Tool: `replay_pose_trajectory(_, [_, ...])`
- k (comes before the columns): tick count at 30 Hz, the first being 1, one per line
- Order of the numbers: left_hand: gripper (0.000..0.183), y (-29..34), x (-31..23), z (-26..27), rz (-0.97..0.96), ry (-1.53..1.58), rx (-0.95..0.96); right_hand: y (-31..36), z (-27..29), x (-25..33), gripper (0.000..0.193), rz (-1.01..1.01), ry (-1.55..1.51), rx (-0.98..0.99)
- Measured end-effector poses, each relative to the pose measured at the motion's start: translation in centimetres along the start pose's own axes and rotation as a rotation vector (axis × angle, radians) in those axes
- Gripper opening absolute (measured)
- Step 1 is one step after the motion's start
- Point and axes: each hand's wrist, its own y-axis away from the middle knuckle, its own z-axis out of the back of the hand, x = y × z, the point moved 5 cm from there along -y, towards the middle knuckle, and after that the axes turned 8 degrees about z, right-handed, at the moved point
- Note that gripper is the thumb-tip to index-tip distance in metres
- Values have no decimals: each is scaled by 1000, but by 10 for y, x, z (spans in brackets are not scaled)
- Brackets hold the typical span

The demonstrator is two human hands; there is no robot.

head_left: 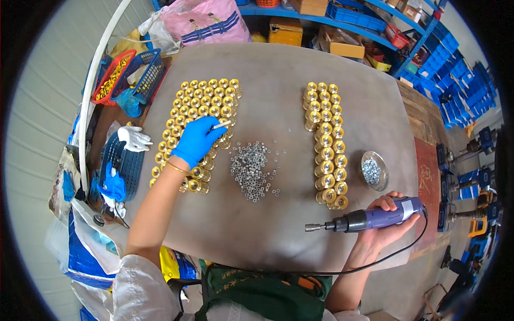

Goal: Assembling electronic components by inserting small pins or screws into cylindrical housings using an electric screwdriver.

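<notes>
My left hand point(196, 141), in a blue glove, is over the left block of brass fittings point(206, 100), its fingers closed on a short pale stick point(221, 124). The glove covers some fittings below it. My bare right hand point(379, 234) grips a purple electric screwdriver point(379, 216) near the table's right front. Its socket bit points left, and a black cord curves down from its rear end. Between the two groups of fittings lies a loose heap of small metal nuts point(250, 170). A narrower group of brass fittings point(327, 144) stands on the right, left of the screwdriver's body.
A round metal dish point(374, 170) with small metal parts stands right of the fittings on the grey table point(273, 80). Red point(107, 88) and blue baskets point(151, 72), plus a white glove point(134, 138), lie along the left side. Blue shelving point(342, 27) stands behind.
</notes>
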Motion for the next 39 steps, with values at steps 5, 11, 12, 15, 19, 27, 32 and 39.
replay_pose_trajectory(5, [29,9,-8,-8,-157,-275,-38,-4,6,11,53,39,3,-16])
replay_pose_trajectory(11, [33,14,-14,-14,-121,-350,40,-2,5,9,54,34,35,-24])
replay_pose_trajectory(12, [35,14,-12,-13,-161,-335,100,-2,4,8,54,25,30,-12])
replay_pose_trajectory(15, [39,8,-10,-12,-233,-352,199,0,2,5,54,4,11,-7])
replay_pose_trajectory(19, [38,8,-21,-14,-205,-304,304,2,0,5,54,20,21,-12])
replay_pose_trajectory(27, [24,115,-103,-67,521,951,525,-1,-17,16,54,130,-9,69])
replay_pose_trajectory(32, [19,140,-128,-77,625,1227,564,0,-26,27,54,145,-28,85])
replay_pose_trajectory(39, [13,143,-131,-87,622,1293,529,2,-27,30,58,184,47,123])
